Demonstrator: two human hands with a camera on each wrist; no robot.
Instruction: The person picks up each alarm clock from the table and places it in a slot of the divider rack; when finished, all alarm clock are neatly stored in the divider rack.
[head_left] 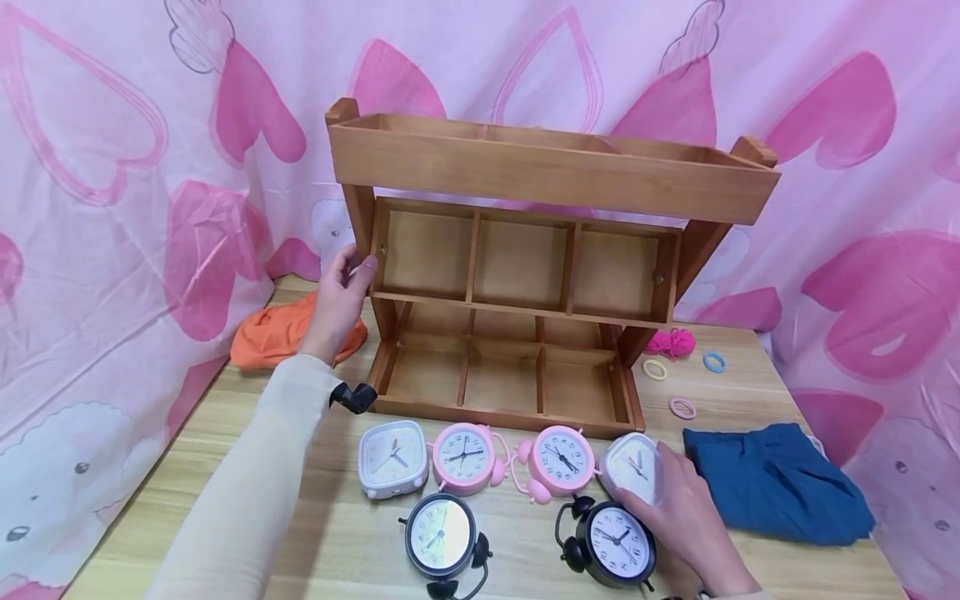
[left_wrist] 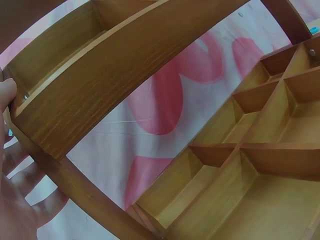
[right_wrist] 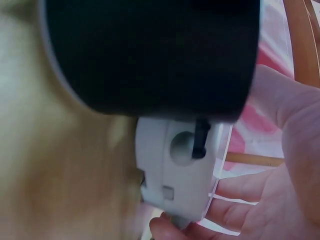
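A wooden shelf rack with compartmented trays stands at the back of the table. My left hand grips its left side; in the left wrist view the thumb lies at the middle tray's end, fingers around the post. My right hand holds the right white alarm clock, its fingers along the edge in the right wrist view. Beside that hand is a black alarm clock. Two pink alarm clocks, another white alarm clock and another black alarm clock stand in front of the rack.
Orange cloth lies left of the rack. On the right are blue folded cloth, pink yarn, and yellow, blue and pink rings. A pink heart-patterned curtain hangs behind.
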